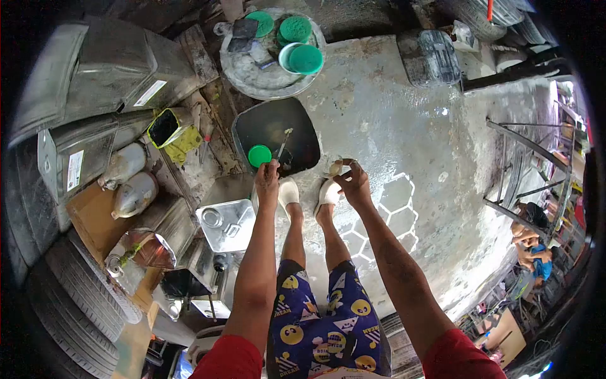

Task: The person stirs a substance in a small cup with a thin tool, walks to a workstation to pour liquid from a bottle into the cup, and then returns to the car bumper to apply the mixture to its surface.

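Observation:
Over the black basin of dark liquid, my left hand is closed around a thin stick with a pale, ragged tip, which points away from me. A round green lid shows right at its fingertips, overlapping the basin's near left side. My right hand is to the right of the basin, its thumb and fingers pinching a small, clear cup-like piece with something yellowish in it. Below both hands, my feet in white shoes stand at the basin's near edge.
Beyond the basin, a round grey tray bears green-topped tubs. Metal cans, a yellow-rimmed container and tires crowd the left. A black jerrycan lies at the back; a metal frame and a person are at right.

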Available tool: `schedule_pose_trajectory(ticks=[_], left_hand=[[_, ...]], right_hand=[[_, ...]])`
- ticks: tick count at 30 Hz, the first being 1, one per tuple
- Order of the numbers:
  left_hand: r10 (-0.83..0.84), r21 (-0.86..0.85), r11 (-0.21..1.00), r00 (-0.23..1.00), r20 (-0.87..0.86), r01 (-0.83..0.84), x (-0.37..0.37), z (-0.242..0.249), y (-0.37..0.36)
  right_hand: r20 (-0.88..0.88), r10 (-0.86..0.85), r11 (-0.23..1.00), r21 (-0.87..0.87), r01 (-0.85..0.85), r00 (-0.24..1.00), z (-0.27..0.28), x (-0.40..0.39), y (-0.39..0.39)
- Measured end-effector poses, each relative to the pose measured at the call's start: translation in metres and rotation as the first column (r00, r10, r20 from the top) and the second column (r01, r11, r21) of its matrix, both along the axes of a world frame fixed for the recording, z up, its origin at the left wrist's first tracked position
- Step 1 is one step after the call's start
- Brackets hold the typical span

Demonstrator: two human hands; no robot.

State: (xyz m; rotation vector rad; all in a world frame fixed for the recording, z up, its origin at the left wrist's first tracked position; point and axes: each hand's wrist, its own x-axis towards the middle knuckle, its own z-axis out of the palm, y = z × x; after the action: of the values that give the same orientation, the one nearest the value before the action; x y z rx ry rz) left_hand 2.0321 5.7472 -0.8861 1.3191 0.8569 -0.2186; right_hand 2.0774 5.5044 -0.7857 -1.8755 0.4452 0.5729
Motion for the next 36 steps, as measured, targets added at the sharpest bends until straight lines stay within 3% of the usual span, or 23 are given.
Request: schedule_pose_trajectory(ticks=[3, 5, 8, 11, 15, 17, 18, 19, 21, 25, 27, 29, 31, 36], left_hand=[[0.016, -0.043, 0.999, 0.999, -0.029, -0.017, 0.005, 0.012, -0.003], [0.037, -0.165, 0.985, 0.992, -0.121, -0.057, 0.011, 0.024, -0.004], [-0.006, -0.225, 0.974, 0.996, -0.089, -0.014, 0.012, 0.023, -0.008], [0.053, -0.187, 0.979, 0.991, -0.122, -0.076, 0.016, 0.014, -0.031], [0.008, -0.198, 0.979, 0.988, -0.154, -0.039, 0.000, -0.018, -0.069], [0.163, -0.452, 0.845, 0.943, -0.289, -0.285, -0.011, -0.042, -0.091], [0.198, -0.494, 0.796, 0.921, -0.335, -0.350, -0.016, -0.050, -0.101], [0.233, -0.456, 0.813, 0.920, -0.314, -0.361, -0.021, -0.061, -0.117], [0.359, -0.439, 0.706, 0.816, -0.453, -0.555, -0.015, -0.084, -0.144], [0.412, -0.457, 0.688, 0.822, -0.394, -0.564, 0.019, -0.109, -0.199], [0.466, -0.457, 0.644, 0.788, -0.402, -0.614, 0.040, -0.119, -0.222], [0.509, -0.414, 0.632, 0.754, -0.416, -0.655, 0.055, -0.123, -0.243], [0.544, -0.481, 0.560, 0.737, -0.401, -0.675, 0.058, -0.129, -0.255], [0.558, -0.412, 0.601, 0.729, -0.396, -0.684, 0.049, -0.125, -0.273]], right_hand=[[0.069, -0.009, 1.000, -0.007, 0.009, 0.998, 0.006, -0.006, -0.009], [0.080, -0.017, 1.000, -0.013, 0.018, 0.997, 0.012, -0.009, -0.014], [0.092, -0.056, 0.998, -0.024, 0.058, 0.994, 0.020, -0.014, -0.022], [0.085, -0.113, 0.992, -0.043, 0.117, 0.990, 0.024, -0.023, -0.034], [0.082, -0.201, 0.974, -0.093, 0.208, 0.976, 0.023, -0.048, -0.058], [-0.041, -0.358, 0.934, -0.013, 0.358, 0.933, 0.041, -0.053, -0.066], [0.039, -0.371, 0.928, 0.034, 0.370, 0.928, 0.027, -0.068, -0.076], [0.150, -0.307, 0.949, -0.026, 0.314, 0.940, 0.020, -0.080, -0.087], [0.105, -0.307, 0.950, -0.032, 0.312, 0.946, 0.002, -0.104, -0.109], [0.041, -0.398, 0.916, -0.048, 0.399, 0.917, 0.004, -0.135, -0.145], [0.104, -0.399, 0.907, -0.098, 0.409, 0.911, -0.015, -0.167, -0.167], [0.049, -0.451, 0.886, -0.097, 0.454, 0.891, -0.019, -0.186, -0.186], [-0.032, -0.452, 0.887, -0.126, 0.445, 0.892, -0.024, -0.206, -0.207], [-0.055, -0.493, 0.864, -0.147, 0.481, 0.868, -0.025, -0.232, -0.239]])
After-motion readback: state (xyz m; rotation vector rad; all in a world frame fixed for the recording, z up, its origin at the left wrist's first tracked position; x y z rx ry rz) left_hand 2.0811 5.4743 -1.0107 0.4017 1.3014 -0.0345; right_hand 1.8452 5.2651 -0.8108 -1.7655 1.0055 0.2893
